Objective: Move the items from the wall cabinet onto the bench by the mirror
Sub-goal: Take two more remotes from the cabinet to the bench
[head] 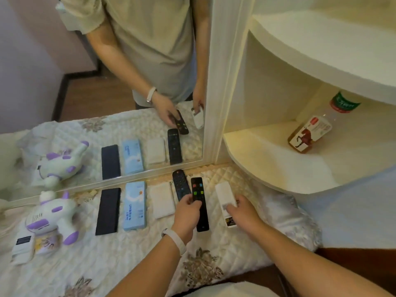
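Note:
On the quilted bench (120, 262) below the mirror (90, 86) my left hand (186, 215) grips a black remote with coloured buttons (199, 202) that lies on the quilt. My right hand (243, 213) holds a white remote (225, 200) flat on the bench to its right. Another black remote (180, 185) lies just left of my left hand. A drink bottle with a green cap (315, 127) leans in the back corner of the cream wall cabinet's lower shelf (267, 159).
Along the mirror's foot lie a white flat box (161, 200), a light blue box (134, 205) and a dark flat case (108, 211). A white and purple plush toy (53, 217) and a small tagged packet (22, 247) sit at the left. The mirror doubles everything.

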